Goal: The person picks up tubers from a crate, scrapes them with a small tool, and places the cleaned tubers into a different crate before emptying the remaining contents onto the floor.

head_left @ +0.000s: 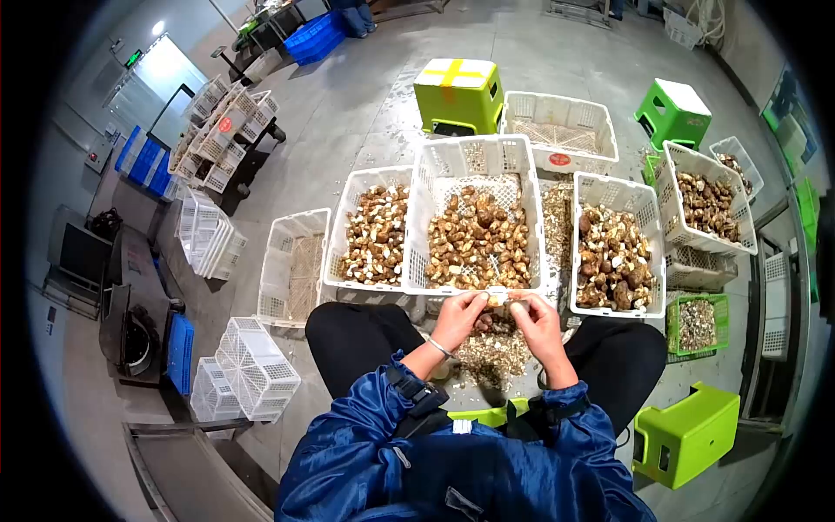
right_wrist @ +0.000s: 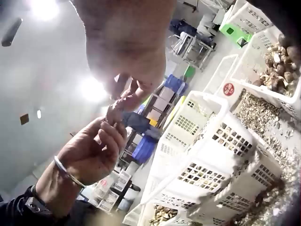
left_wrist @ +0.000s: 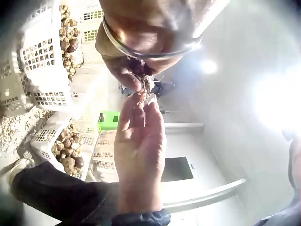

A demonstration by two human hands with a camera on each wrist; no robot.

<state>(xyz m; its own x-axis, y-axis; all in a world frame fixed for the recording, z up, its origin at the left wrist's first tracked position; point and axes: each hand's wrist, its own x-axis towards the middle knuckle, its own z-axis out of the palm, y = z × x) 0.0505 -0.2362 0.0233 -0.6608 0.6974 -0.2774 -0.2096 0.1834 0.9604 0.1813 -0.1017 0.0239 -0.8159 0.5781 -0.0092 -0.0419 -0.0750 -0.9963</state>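
Note:
Both hands meet in front of the knees, just at the near rim of the middle white crate (head_left: 474, 291). Between the fingertips is a small pale and brown mushroom piece (head_left: 497, 298), largely covered by the fingers. My left hand (head_left: 458, 320), with a band at the wrist, pinches it from the left. From the other side my right hand (head_left: 539, 327) grips it with thumb and curled fingers; I cannot tell whether a small blade is there too. Brown mushrooms (head_left: 478, 230) fill much of the middle crate. Trimmed bits (head_left: 491, 352) lie on the floor below the hands.
White crates of mushrooms stand left (head_left: 374, 230) and right (head_left: 616, 257) of the middle one. A bare crate (head_left: 296, 265) sits far left. Green stools stand behind (head_left: 457, 96) and at lower right (head_left: 687, 435). A green basket (head_left: 696, 324) holds trimmings.

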